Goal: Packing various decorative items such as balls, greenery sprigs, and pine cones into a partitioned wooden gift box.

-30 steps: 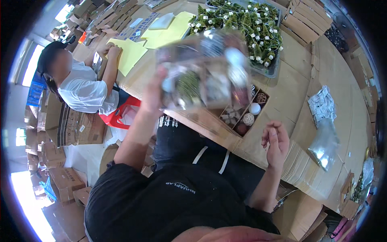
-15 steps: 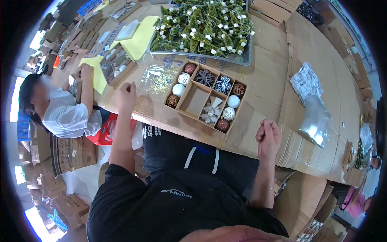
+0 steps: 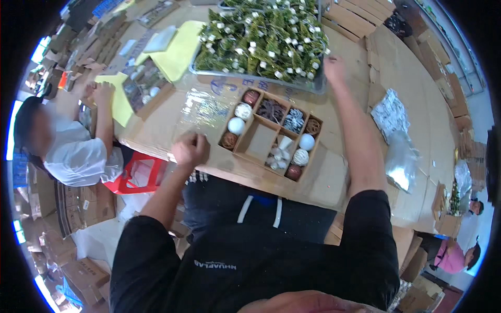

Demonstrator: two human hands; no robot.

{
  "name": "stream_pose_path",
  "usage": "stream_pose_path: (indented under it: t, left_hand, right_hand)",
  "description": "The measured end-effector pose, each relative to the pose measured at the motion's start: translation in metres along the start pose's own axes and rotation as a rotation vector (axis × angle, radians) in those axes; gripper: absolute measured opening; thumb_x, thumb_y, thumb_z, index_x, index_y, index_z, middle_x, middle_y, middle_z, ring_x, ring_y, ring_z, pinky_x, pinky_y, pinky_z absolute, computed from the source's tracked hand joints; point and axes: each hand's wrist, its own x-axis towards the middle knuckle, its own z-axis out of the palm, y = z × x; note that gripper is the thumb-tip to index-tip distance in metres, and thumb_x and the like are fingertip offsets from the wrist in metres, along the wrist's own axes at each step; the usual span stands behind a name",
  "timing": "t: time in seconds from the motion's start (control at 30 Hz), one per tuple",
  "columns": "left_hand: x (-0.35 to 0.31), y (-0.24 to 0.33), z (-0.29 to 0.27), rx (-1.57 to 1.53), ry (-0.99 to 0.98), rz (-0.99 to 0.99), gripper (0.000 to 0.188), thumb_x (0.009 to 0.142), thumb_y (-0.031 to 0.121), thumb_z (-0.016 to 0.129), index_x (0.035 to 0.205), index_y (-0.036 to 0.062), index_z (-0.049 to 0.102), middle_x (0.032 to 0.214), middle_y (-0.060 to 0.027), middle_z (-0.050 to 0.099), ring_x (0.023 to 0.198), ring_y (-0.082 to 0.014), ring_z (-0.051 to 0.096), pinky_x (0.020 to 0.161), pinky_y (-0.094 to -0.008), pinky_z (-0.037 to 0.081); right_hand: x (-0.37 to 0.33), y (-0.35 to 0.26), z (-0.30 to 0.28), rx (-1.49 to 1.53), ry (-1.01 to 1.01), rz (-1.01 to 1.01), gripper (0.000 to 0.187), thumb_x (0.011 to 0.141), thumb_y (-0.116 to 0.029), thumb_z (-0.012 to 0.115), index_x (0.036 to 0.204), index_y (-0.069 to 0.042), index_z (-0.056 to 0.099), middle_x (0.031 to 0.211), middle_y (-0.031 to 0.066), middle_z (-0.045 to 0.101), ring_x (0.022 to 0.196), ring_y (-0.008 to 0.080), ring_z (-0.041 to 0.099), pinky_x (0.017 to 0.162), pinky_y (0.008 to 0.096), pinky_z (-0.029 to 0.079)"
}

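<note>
My left hand (image 3: 191,149) is curled into a fist by the table's near edge, left of a divided cardboard box (image 3: 257,141); whatever it may hold is hidden. My right hand (image 3: 334,69) reaches to the right rim of a clear plastic tray (image 3: 318,87), close to a white cube; its fingers are hard to make out. Small green artificial trees (image 3: 261,44) with white cubes fill that tray. Inside the box, ornament balls (image 3: 236,125) line both sides. Dark (image 3: 271,110) and white-tipped pinecones (image 3: 294,120) and whitish pieces (image 3: 279,154) occupy middle compartments; one large compartment shows bare cardboard.
At the left, a co-worker (image 3: 78,151) sits beside another filled box (image 3: 151,91) and yellow sheets (image 3: 180,49). Crumpled silver foil (image 3: 390,115) and a clear plastic bag (image 3: 402,164) lie to the right. Cardboard boxes (image 3: 349,18) stand at the back right.
My right hand has moved from the table's near edge forward to the tray's right side. My left hand has come down and right, nearer the divided box.
</note>
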Motion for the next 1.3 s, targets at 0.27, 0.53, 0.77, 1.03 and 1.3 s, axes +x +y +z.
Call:
stream_pose_path:
  t: [0.27, 0.53, 0.77, 1.03, 1.3]
  left_hand:
    - [-0.006, -0.006, -0.003, -0.008, 0.072, 0.096, 0.03, 0.087, 0.025, 0.063, 0.063, 0.0079, 0.058, 0.066, -0.0134, 0.058, 0.062, -0.0357, 0.061, 0.056, -0.046, 0.047]
    - [-0.004, -0.004, -0.006, 0.012, 0.084, 0.037, 0.028, 0.087, 0.025, 0.063, 0.066, 0.0068, 0.059, 0.067, -0.0129, 0.059, 0.064, -0.0343, 0.061, 0.057, -0.045, 0.048]
    - [-0.001, 0.005, 0.0, 0.025, 0.118, 0.063, 0.027, 0.086, 0.023, 0.062, 0.065, 0.0067, 0.059, 0.067, -0.0129, 0.059, 0.066, -0.0351, 0.062, 0.059, -0.045, 0.049]
    - [-0.012, 0.002, -0.017, 0.007, 0.161, 0.009, 0.029, 0.087, 0.02, 0.062, 0.063, 0.0051, 0.055, 0.066, -0.0148, 0.058, 0.064, -0.0366, 0.06, 0.059, -0.0462, 0.048]
    - [-0.009, -0.001, -0.009, 0.021, 0.134, 0.062, 0.028, 0.087, 0.022, 0.063, 0.065, 0.0056, 0.056, 0.068, -0.0135, 0.058, 0.065, -0.0351, 0.061, 0.058, -0.0451, 0.048]
  right_hand:
    - [0.033, -0.021, 0.024, -0.097, -0.04, -0.017, 0.036, 0.083, -0.035, 0.07, 0.095, -0.002, 0.076, 0.092, 0.0178, 0.074, 0.087, 0.03, 0.071, 0.08, 0.0398, 0.055]
    - [0.035, -0.057, -0.049, 0.364, -0.295, -0.015, 0.022, 0.091, -0.029, 0.063, 0.095, -0.008, 0.065, 0.085, 0.0004, 0.063, 0.074, 0.0093, 0.059, 0.063, 0.026, 0.047]
    - [0.057, -0.024, -0.144, 0.76, -0.51, 0.229, 0.018, 0.093, -0.026, 0.063, 0.094, -0.008, 0.061, 0.087, 0.0017, 0.06, 0.073, 0.0112, 0.052, 0.058, 0.0235, 0.04]
    - [0.079, -0.042, -0.133, 0.987, -0.374, 0.428, 0.014, 0.093, -0.018, 0.06, 0.092, -0.004, 0.061, 0.078, 0.0015, 0.057, 0.063, 0.009, 0.049, 0.05, 0.0209, 0.038]
    - [0.102, 0.017, -0.027, 0.617, -0.411, 0.389, 0.018, 0.091, -0.021, 0.066, 0.079, -0.014, 0.055, 0.065, -0.0056, 0.043, 0.05, 0.005, 0.037, 0.042, 0.0207, 0.027]
